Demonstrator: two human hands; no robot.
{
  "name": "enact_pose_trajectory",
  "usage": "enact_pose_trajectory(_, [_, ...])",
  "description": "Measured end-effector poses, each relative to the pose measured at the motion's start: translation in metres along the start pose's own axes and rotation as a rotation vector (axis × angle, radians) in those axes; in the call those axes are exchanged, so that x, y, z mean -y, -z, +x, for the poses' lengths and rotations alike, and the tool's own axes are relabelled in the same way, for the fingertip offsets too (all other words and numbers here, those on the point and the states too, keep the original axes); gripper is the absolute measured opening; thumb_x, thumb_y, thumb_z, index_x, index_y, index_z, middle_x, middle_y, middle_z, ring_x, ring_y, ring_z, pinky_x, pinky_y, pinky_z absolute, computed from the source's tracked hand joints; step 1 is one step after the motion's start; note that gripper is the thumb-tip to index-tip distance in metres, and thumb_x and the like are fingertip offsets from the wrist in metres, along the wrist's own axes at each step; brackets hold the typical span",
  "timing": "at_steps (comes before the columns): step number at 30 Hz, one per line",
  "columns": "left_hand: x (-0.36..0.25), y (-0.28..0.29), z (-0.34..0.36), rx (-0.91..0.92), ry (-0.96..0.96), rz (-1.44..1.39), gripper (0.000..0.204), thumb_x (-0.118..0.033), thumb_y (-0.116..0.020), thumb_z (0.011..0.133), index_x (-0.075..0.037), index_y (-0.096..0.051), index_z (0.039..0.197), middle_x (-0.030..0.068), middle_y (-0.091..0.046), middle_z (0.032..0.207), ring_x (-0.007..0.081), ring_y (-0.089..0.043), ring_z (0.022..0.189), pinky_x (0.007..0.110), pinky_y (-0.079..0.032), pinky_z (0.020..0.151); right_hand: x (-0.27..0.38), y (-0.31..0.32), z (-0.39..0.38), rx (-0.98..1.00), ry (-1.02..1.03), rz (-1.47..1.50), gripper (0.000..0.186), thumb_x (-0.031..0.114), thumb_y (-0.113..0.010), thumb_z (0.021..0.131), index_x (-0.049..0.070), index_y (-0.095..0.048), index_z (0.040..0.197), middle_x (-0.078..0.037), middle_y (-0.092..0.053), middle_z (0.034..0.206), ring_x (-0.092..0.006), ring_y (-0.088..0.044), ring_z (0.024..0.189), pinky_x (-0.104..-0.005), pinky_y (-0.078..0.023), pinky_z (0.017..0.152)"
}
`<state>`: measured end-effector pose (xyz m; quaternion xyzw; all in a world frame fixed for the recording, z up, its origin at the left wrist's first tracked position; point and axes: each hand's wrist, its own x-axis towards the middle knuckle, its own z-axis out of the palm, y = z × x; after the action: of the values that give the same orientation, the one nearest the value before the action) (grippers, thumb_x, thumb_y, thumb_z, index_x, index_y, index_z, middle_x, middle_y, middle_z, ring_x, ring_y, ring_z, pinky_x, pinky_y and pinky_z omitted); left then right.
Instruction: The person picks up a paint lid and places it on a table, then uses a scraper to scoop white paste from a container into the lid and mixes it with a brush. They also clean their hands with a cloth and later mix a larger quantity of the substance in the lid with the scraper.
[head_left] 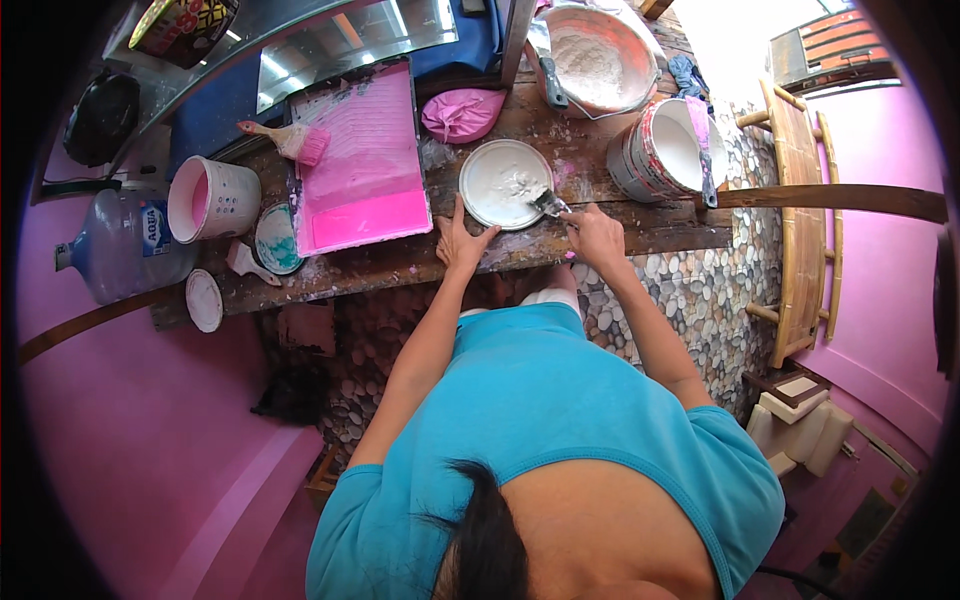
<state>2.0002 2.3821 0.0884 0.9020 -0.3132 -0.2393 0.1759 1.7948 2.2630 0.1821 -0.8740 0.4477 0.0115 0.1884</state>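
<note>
A round white lid (467,207) lies flat on the wooden table's near edge, with thick white paste (522,186) smeared over it. My left hand (463,243) rests against the lid's left and near rim, thumb and index finger spread apart. In the closed fingers of my right hand (597,240) is a putty knife (549,204). Its blade, coated with white paste, touches the paste at the lid's right side. The handle is mostly hidden in my grip.
Left of the lid sits a paint tray (365,150) with pink paint and a brush (290,142) across its edge. A pink bag (463,115) lies behind. To the right are a bucket of white powder (597,68) and a white-filled bucket (640,160) with another scraper (703,150) on it.
</note>
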Motion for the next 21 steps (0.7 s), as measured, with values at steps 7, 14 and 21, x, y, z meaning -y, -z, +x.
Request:
enact_pose_trajectory(7, [-0.001,-0.004,0.003,-0.053,-0.037,0.025,0.106,-0.058,-0.078,0.056,-0.033,-0.027,0.146,0.0224,-0.046,0.115,0.0378,-0.057,0.101,0.046,-0.048,0.078,-0.005,-0.019,0.012,-0.115,0.010,0.104,0.030,0.018,-0.065,0.079,0.020,-0.069,0.108,-0.014,-0.057,0.081,-0.0328,-0.062,0.073,-0.0430,-0.050,0.067])
enact_pose_trajectory(14, [-0.001,0.007,0.002,0.083,0.048,-0.038,0.104,-0.055,-0.079,0.058,-0.035,-0.027,0.145,0.0309,-0.031,0.139,0.0432,-0.054,0.111,0.045,-0.047,0.087,0.000,0.002,0.012,-0.042,0.078,0.038,0.028,0.020,-0.065,0.078,0.020,-0.071,0.105,-0.013,-0.058,0.082,-0.0311,-0.062,0.075,-0.0419,-0.050,0.067])
enact_pose_trajectory(21, [-0.005,0.005,-0.001,0.037,0.025,-0.040,0.104,-0.054,-0.080,0.057,-0.036,-0.027,0.145,0.0295,-0.032,0.138,0.0425,-0.055,0.110,0.045,-0.048,0.086,0.001,-0.016,0.008,-0.013,0.064,0.070,0.031,0.019,-0.066,0.076,0.020,-0.070,0.107,-0.013,-0.059,0.084,-0.0316,-0.063,0.076,-0.0431,-0.051,0.067])
